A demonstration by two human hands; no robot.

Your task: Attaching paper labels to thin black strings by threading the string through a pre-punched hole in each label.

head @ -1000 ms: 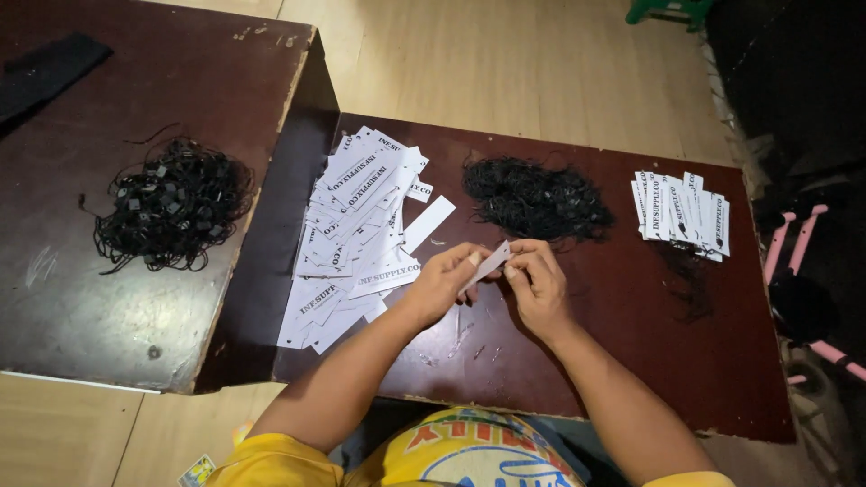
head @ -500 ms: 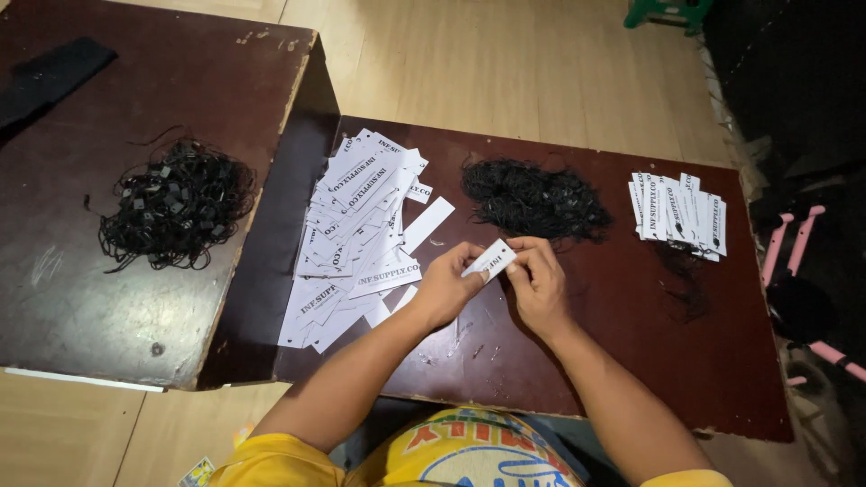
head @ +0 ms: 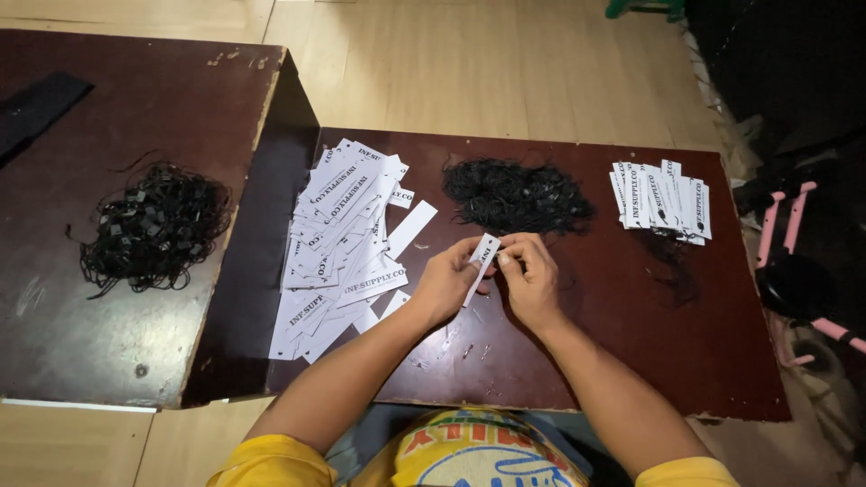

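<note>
My left hand (head: pixel 448 282) and my right hand (head: pixel 530 276) meet over the middle of a dark brown table (head: pixel 631 361). Between them they pinch one narrow white paper tag (head: pixel 481 261), tilted, its top end at my right fingertips. Just behind the hands lies a heap of thin black strings (head: pixel 514 196). Left of the hands spreads a loose pile of several white printed tags (head: pixel 345 236). At the far right lies a neater stack of white tags (head: pixel 661 199) with black strings on them.
A second, higher brown table (head: pixel 135 117) stands on the left with another heap of black strings (head: pixel 153 225) and a black strip (head: pixel 36 106) at its far corner. Pink-framed objects (head: pixel 794 261) lie on the floor to the right. Pale wooden flooring shows behind.
The tag has been turned in my fingers: flat and near level half a second ago, it now hangs more steeply, with both hands still closed on it. Nothing else has moved.
</note>
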